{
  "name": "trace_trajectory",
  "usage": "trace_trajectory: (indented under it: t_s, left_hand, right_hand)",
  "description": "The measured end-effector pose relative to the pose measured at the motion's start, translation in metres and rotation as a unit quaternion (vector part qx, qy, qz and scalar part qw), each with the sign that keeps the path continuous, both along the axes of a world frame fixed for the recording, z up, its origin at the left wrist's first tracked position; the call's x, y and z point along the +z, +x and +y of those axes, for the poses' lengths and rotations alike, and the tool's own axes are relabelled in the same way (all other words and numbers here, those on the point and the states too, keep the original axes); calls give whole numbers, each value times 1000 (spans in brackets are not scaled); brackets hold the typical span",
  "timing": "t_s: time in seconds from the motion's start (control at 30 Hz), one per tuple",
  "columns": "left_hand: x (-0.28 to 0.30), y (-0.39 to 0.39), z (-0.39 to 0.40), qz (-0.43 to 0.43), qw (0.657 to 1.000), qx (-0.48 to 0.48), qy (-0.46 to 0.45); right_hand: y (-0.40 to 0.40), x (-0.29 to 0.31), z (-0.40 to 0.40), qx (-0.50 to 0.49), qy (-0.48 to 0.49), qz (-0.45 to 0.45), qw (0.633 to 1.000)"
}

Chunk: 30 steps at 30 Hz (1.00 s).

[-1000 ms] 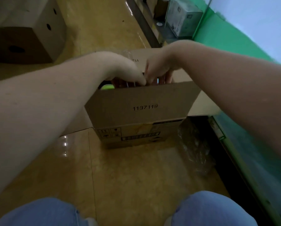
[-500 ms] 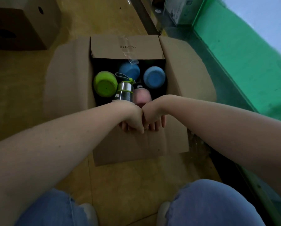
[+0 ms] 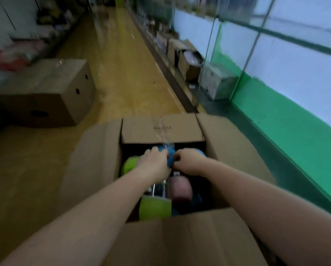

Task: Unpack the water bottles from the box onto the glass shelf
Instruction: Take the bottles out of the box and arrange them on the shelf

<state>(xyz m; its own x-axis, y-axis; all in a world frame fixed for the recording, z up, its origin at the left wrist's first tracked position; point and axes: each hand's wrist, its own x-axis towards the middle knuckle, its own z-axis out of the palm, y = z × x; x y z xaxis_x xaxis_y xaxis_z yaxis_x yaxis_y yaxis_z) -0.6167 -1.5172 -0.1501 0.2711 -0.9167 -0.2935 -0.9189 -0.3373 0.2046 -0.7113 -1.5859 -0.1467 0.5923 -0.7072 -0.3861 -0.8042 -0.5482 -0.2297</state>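
- The box (image 3: pixel 161 129) sits open on the floor (image 3: pixel 120 77), all 4 flaps folded out, with a strip of clear tape hanging off the far flap.
- Both hands are inside the box, close together over its far half.
- The left hand (image 3: pixel 154 163) lies on top of a blue bottle (image 3: pixel 170 156), fingers curled round it at the far middle of the box.
- The right hand (image 3: pixel 187 160) is just beside the left, fingers bent with the tips at the same blue bottle; motion blur hides whether it truly grips, so I cannot tell.
- A 2nd blue bottle (image 3: pixel 200 151) shows just behind the right hand.
- A green bottle (image 3: pixel 129 165) stands at the left side of the box, partly under the left wrist.
- Another green bottle (image 3: pixel 155 208) with a steel band lies nearer, below the left forearm.
- A pink bottle (image 3: pixel 180 188) is just beside it, between the 2 forearms.
- The glass shelf (image 3: pixel 237 89) runs along the green and white wall at the right, near the box.
- A closed carton (image 3: pixel 45 93) with round holes sits on the floor at the left, well apart.
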Motion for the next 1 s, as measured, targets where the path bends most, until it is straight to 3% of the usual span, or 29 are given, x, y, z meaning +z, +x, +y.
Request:
trace_trajectory:
  t_s: [0.2,0.37,0.53,0.67,0.8,1.0]
  left_hand:
    - [-30,26,-36,24,999,27,25]
    - [-41,34,-55,22,998,56,-2]
    - [-51,25,-47,-54,991,46,-117]
    - [-36,38,-60,-131,982,5,-134]
    - [-13,65,-99,-160,968,-6,-192]
    - [3,106,-149,-171,975,5,-141]
  right_hand:
    - [24,-30,-32,-124,85,-70,986]
    - [36,-52,-59,-280,180,-191,923]
    - [35,-56,-49,-316,88,-306,894]
    - [42,-38,-54,-233,-27,-392,889]
    - [63,-17,-85,-162,-105,-355,915]
    - [94,-13,-128,-97,-96,-207,969]
